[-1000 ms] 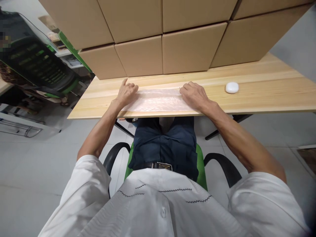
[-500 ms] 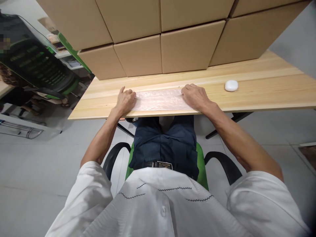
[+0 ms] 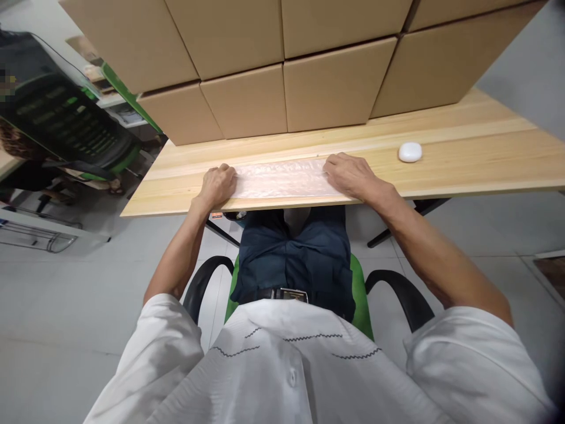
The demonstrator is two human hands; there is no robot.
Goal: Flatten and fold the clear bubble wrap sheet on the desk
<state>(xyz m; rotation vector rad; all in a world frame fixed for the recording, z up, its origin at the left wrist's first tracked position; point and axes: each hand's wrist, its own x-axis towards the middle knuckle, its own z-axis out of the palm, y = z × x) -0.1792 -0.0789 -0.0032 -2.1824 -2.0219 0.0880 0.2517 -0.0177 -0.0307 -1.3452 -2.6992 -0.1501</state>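
Note:
A long, flat sheet of translucent pinkish plastic [image 3: 280, 178] lies crosswise on the wooden table [image 3: 481, 156], close to its front edge. It looks wrinkled and shiny. At its left end is my left hand [image 3: 219, 185], with the fingers curled closed on the edge. My right hand [image 3: 348, 174] is closed on the other end, knuckles up. The fingertips of both hands are hidden beneath the knuckles. Between the hands the sheet is stretched out flat.
Stacked cardboard boxes [image 3: 326, 85] form a wall along the table's back. A small white rounded case [image 3: 410, 152] rests to the right of my right hand. Off to the left are a black and green office chair [image 3: 75, 123] and part of another person. I sit in a chair with armrests [image 3: 399, 294].
My left thumb, raised before, is now tucked in, and the left hand has shifted slightly left. The right hand stays at its end of the sheet. The view has moved a little.

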